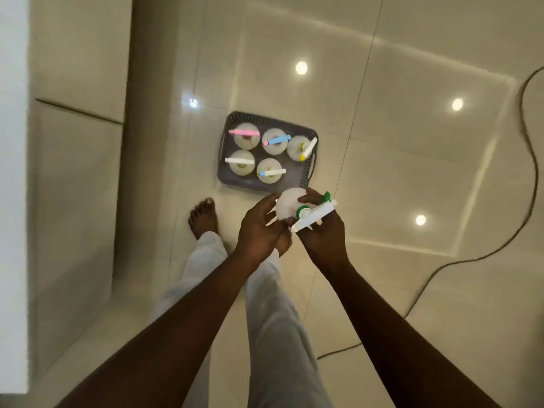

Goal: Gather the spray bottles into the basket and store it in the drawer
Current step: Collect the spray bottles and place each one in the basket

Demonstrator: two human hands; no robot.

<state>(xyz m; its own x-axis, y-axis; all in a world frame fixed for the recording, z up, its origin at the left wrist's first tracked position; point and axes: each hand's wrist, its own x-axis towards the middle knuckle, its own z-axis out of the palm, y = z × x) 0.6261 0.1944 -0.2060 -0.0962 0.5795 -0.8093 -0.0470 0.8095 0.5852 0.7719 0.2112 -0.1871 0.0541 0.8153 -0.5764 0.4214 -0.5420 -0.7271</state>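
Observation:
A dark grey basket [310,169] stands on the glossy floor with several white spray bottles upright in it, among them one with a pink head [244,133] and one with a blue head [276,140]. Just in front of the basket I hold another white spray bottle [287,206] with a green collar and trigger, tilted on its side above the floor. My right hand [322,231] grips its white spray head and neck. My left hand [257,228] curls round the round body from the left.
A tall pale cabinet front [79,172] with a drawer seam runs along the left. My bare foot [203,216] and light trousers [273,304] are below the hands. A dark cable [530,178] snakes over the floor on the right.

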